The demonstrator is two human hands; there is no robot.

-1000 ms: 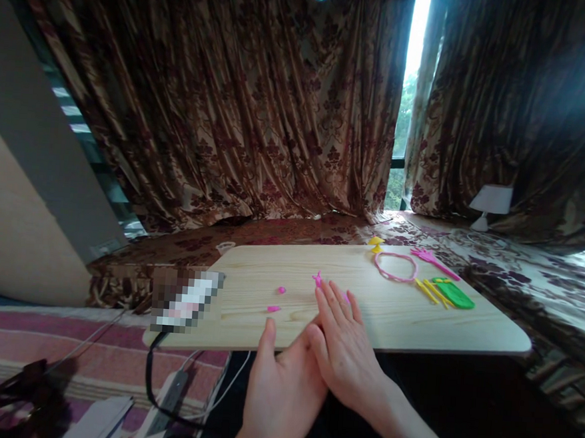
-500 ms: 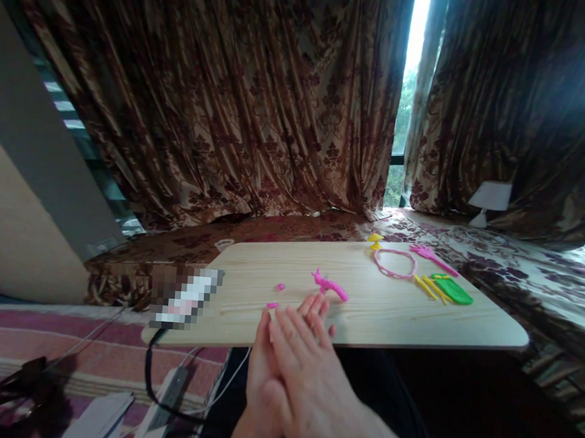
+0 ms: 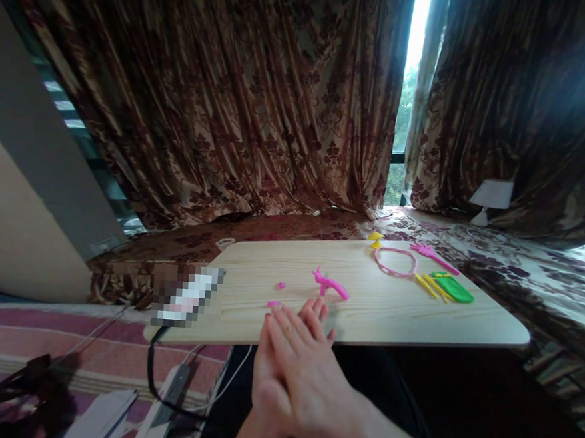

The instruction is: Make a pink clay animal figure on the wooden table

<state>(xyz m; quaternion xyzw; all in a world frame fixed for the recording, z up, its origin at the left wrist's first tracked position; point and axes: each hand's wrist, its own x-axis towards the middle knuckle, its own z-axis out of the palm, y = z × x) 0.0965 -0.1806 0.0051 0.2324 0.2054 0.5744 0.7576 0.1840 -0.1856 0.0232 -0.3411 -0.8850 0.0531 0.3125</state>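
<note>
My right hand [image 3: 308,373] lies across my left hand [image 3: 265,364], palm against palm, fingers long and close together. Whatever is between the palms, if anything, is hidden. Both hands are at the near edge of the wooden table [image 3: 249,263]. Just beyond the fingertips is a pink modelling-clay figure [image 3: 336,287] with small branching bits at one end and a thick curved body. A small pink clay ball [image 3: 281,285] and a short pink clay strip [image 3: 273,304] rest to its left.
On the right side are a pink twisted ring [image 3: 393,273], a yellow mushroom-like piece [image 3: 376,239], a pink hand-shaped stick [image 3: 435,257], thin yellow sticks [image 3: 427,286] and a green flat piece [image 3: 454,288]. A blurred-out device [image 3: 189,297] lies at the left edge, with a black cable [image 3: 150,369].
My hands, still pressed together, have shifted slightly to the right and rubbed a little against each other. The clay pieces on the table have stayed in place.
</note>
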